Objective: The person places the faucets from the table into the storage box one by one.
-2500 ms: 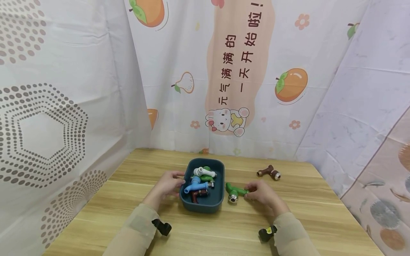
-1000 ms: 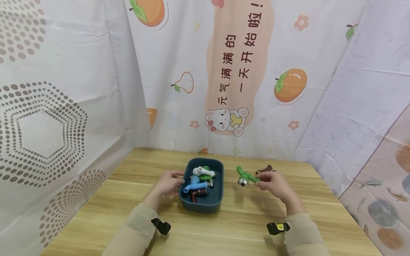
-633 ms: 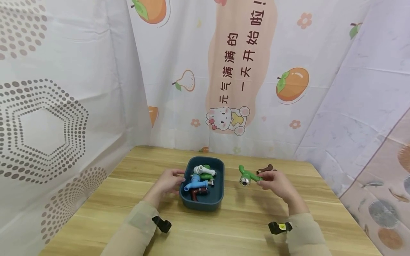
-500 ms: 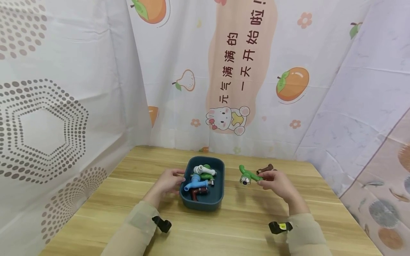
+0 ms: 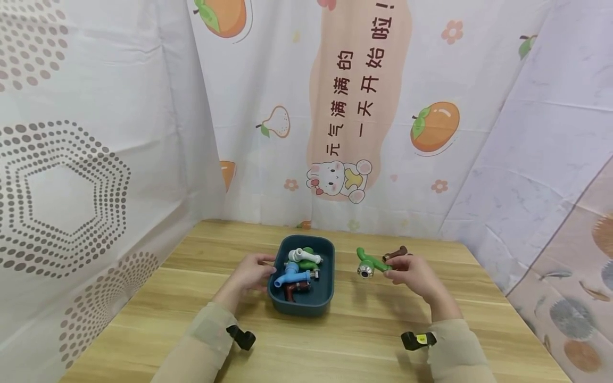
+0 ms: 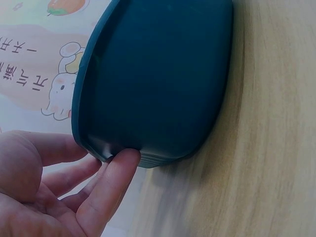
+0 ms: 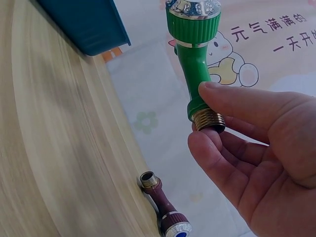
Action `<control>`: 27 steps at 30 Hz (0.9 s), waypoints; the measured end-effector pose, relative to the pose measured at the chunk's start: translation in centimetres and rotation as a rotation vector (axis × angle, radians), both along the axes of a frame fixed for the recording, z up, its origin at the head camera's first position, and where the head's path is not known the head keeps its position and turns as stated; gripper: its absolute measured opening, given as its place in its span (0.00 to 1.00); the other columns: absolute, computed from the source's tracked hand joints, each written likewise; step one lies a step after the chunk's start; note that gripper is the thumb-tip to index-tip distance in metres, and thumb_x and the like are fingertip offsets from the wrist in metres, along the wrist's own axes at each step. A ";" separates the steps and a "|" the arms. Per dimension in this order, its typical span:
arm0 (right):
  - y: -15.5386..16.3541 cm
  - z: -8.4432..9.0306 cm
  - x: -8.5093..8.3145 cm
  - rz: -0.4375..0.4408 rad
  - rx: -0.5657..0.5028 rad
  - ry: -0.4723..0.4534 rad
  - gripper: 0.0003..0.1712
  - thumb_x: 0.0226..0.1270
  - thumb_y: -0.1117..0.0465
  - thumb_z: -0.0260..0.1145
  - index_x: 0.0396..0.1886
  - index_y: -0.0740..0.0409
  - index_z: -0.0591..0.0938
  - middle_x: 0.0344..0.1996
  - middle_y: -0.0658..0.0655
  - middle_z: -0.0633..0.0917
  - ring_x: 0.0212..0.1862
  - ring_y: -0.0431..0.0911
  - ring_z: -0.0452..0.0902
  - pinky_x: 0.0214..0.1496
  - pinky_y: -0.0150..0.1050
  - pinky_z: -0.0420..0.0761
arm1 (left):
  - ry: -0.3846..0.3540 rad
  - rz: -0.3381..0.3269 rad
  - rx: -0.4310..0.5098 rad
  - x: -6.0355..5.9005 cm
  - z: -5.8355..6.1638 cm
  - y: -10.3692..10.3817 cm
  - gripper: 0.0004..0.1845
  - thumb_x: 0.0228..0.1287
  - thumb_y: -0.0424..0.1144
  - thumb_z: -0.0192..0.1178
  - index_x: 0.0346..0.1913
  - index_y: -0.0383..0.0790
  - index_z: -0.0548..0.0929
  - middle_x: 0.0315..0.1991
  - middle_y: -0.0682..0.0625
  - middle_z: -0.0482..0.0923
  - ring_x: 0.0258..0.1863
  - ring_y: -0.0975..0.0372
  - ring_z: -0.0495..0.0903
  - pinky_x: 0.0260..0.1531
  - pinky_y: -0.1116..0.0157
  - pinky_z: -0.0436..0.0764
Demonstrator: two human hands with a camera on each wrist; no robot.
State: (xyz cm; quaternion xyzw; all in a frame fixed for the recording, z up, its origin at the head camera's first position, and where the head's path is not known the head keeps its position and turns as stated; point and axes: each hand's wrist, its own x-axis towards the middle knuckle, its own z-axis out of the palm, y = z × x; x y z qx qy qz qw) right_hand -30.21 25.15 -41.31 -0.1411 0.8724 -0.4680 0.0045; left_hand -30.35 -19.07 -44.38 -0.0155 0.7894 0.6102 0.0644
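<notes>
Your right hand (image 7: 256, 163) pinches the green faucet (image 7: 193, 59) by its brass threaded end, thumb and fingertip curled round it, holding it clear of the wooden table (image 5: 335, 340) to the right of the dark teal tub (image 5: 303, 308). The faucet's chrome nozzle points away from your palm; its top is cut off in the right wrist view. Your left hand (image 5: 251, 274) rests against the tub's left side, fingers only loosely bent, one fingertip touching the wall under the rim.

Inside the tub lie a white faucet (image 5: 305, 257), a blue faucet (image 5: 292, 277), a brown faucet (image 5: 297, 290) and part of another green one, mostly hidden beneath the white. A second brown faucet (image 7: 163, 210) lies on the table just beyond your right hand, partly hidden by it in the head view.

The backdrop banner (image 5: 359, 96) reads "元气满满的一天开始啦!" above a cartoon rabbit.
</notes>
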 end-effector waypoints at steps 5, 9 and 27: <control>-0.3 0.1 0.0 0.013 0.004 0.002 0.20 0.65 0.61 0.74 0.52 0.70 0.84 0.39 0.58 0.87 0.41 0.60 0.85 0.44 0.52 0.87 | 0.003 0.000 -0.002 0.1 -0.1 -0.2 0.22 0.69 0.30 0.61 0.65 0.34 0.79 0.54 0.36 0.80 0.44 0.48 0.84 0.27 0.53 0.88; -0.6 0.0 -0.1 0.029 0.013 0.016 0.21 0.65 0.62 0.74 0.53 0.71 0.84 0.38 0.58 0.87 0.40 0.57 0.85 0.42 0.46 0.87 | 0.002 -0.003 -0.001 0.0 -0.2 -0.2 0.22 0.70 0.31 0.61 0.65 0.34 0.78 0.55 0.35 0.79 0.45 0.48 0.84 0.28 0.53 0.88; -2.2 0.0 -0.7 0.100 0.040 0.032 0.15 0.66 0.62 0.74 0.48 0.64 0.87 0.35 0.55 0.86 0.37 0.48 0.83 0.39 0.40 0.86 | -0.002 -0.008 -0.006 0.0 -0.1 -0.2 0.22 0.70 0.31 0.61 0.65 0.34 0.78 0.56 0.35 0.79 0.46 0.48 0.84 0.29 0.52 0.88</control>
